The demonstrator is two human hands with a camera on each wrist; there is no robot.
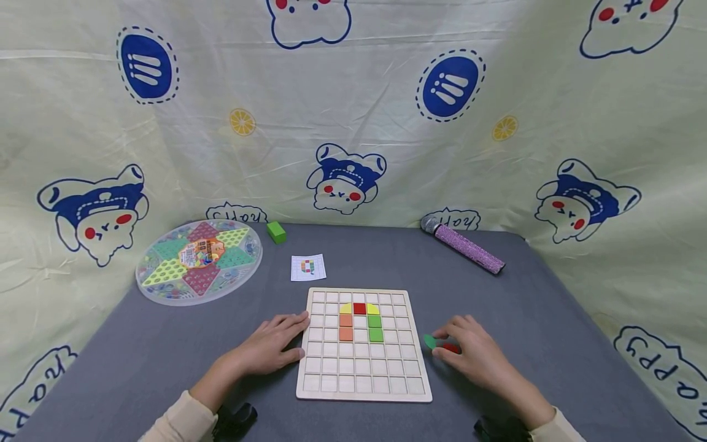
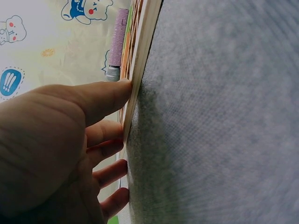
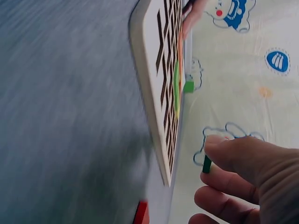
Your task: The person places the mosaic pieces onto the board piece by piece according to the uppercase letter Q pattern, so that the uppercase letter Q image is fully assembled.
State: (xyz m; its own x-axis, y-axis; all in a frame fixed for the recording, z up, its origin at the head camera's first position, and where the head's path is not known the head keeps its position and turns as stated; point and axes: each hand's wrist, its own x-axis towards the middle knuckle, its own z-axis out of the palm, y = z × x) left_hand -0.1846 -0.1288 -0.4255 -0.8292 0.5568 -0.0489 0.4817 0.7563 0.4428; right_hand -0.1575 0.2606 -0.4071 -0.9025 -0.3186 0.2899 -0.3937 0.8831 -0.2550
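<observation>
A wooden grid board (image 1: 361,374) lies on the table, with coloured tiles in its upper middle: yellow curved-edged ones, a red square (image 1: 359,309), orange squares (image 1: 345,326) and green squares (image 1: 375,328). My left hand (image 1: 270,345) rests against the board's left edge, thumb and fingertips touching its side. Just right of the board, my right hand (image 1: 476,351) pinches a small green tile (image 1: 429,342) with a curved edge between thumb and index finger. The right wrist view shows that tile (image 3: 207,164) edge-on. A red tile (image 1: 452,348) lies on the table, partly hidden by the right hand.
Behind the board lies a white card (image 1: 309,268) with a small coloured pattern. A green block (image 1: 276,232) stands at the back, beside a round, clear-rimmed case with a star pattern (image 1: 199,258). A glittery purple microphone (image 1: 469,248) lies at the back right. A printed curtain hangs behind.
</observation>
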